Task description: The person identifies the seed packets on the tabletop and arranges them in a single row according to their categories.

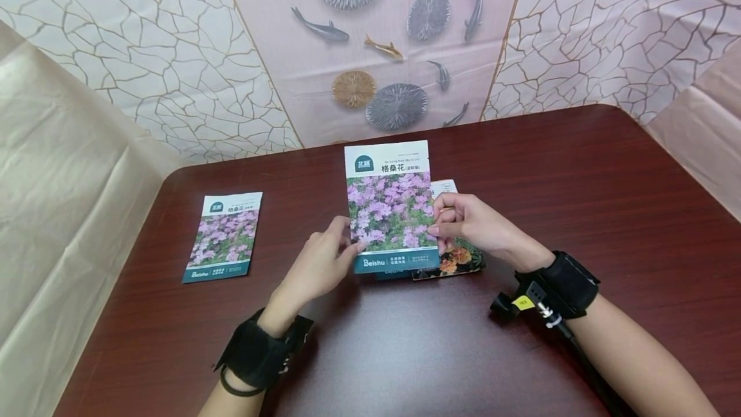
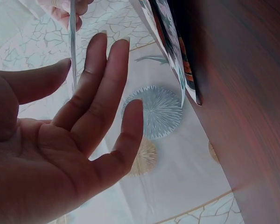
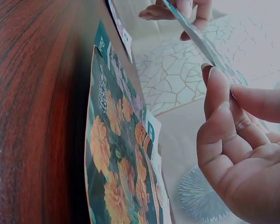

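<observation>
A flower seed packet (image 1: pixel 390 211) with a pink-blossom picture, a white top and a teal bottom band is held up over the table, its front towards the head camera. My left hand (image 1: pixel 315 262) pinches its lower left edge between thumb and fingers. At the right edge, my right hand (image 1: pixel 477 224) pinches it between thumb and curled fingers. In the left wrist view the packet (image 2: pixel 73 46) appears edge-on. Beneath it lie an orange-flower seed packet (image 1: pixel 467 261) and another pink-flower one (image 3: pixel 119 77), both mostly hidden in the head view.
Another pink-flower seed packet (image 1: pixel 222 237) lies by itself on the left of the dark red wooden table (image 1: pixel 608 211). Patterned cloth (image 1: pixel 393 56) hangs behind the table's far edge. A black cable (image 1: pixel 585 359) runs along the right forearm from the wrist strap.
</observation>
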Motion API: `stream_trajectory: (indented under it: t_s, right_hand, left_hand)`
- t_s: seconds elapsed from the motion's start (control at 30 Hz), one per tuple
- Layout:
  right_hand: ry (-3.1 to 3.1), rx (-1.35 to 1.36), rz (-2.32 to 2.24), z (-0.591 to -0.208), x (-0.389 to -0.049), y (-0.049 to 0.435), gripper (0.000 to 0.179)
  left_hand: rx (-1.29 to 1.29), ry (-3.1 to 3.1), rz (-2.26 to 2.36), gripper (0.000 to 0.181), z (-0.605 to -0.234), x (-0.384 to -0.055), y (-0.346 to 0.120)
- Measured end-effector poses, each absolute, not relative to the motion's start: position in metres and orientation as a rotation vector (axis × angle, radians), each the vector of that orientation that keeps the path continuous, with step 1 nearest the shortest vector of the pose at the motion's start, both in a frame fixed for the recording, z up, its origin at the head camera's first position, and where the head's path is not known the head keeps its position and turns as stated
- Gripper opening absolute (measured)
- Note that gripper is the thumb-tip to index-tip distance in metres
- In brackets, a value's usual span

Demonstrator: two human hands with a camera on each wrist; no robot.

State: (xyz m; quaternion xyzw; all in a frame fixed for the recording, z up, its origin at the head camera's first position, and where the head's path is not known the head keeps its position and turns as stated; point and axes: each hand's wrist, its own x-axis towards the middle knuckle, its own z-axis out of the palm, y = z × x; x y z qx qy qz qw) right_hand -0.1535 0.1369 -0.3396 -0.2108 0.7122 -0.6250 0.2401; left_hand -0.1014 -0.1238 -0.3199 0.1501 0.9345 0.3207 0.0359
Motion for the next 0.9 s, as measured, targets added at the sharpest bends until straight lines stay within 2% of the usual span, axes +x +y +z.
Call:
stream_trajectory:
  t_s: [0.47, 0.73, 0.9]
  right_hand:
    - [1.99, -0.587, -1.667, -0.3395, -0.1524, 0.1355, 0.009]
    - [2.029, -0.538, -1.652, -0.3397, -0.1523, 0.1361, 0.032]
    - [2.039, -0.514, -1.652, -0.3394, -0.1525, 0.1364, 0.04]
  left_hand:
    - [0.46, 2.8, 1.154, 0.021, -0.3174, -0.1003, -0.1254]
    - [0.478, 2.752, 1.196, 0.02, -0.3133, -0.0997, -0.1273]
    - [0.466, 2.747, 1.191, 0.022, -0.3121, -0.0997, -0.1273]
